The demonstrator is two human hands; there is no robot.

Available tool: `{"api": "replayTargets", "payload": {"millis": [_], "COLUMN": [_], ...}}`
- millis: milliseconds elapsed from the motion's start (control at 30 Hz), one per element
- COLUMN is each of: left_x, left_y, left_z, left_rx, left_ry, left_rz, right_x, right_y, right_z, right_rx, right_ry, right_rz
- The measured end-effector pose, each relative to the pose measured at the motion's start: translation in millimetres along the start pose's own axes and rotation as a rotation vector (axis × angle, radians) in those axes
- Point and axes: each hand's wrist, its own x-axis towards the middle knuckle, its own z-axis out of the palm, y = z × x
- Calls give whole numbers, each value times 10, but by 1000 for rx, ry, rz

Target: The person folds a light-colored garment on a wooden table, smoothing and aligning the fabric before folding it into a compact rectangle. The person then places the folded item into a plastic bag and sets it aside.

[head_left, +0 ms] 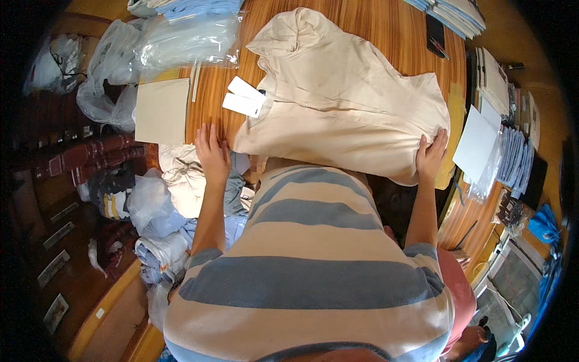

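Note:
A cream short-sleeved shirt [350,114] lies across the wooden table in front of me, its neck end to the left and its hem to the right. White hang tags [243,98] stick out from its neck. My left hand [213,154] rests at the table's near edge, just left of the shirt, fingers stretched out and holding nothing. On the shirt's lower right corner lies my right hand [430,158], its fingers extended over the cloth and the thumb apart. The shirt's near edge hangs a little over the table edge by my body.
Left of the shirt lies a beige rectangular board [163,111], with clear plastic bags [187,42] beyond it. A dark phone-like slab [435,35] sits far right. White sheets [478,145] and folded blue garments [515,160] are at right. A person in pink [456,295] is behind me.

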Motion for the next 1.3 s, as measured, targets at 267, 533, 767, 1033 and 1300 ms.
{"api": "replayTargets", "payload": {"millis": [267,533,767,1033,1300], "left_x": [257,1065,1632,1747,635], "left_y": [929,639,1000,916,-10], "left_z": [450,560,765,823,390], "left_rx": [-231,247,36,146,179], "left_ry": [-148,-251,-371,-233,-293], "left_rz": [274,260,462,396,270], "right_x": [296,1502,1574,1611,108], "right_y": [-192,-30,-46,148,546], "right_z": [-28,429,609,386,4], "right_rx": [-26,-106,-139,51,-97], "right_ry": [-61,-69,-22,0,82], "right_rz": [-227,-161,-135,-66,90]}}
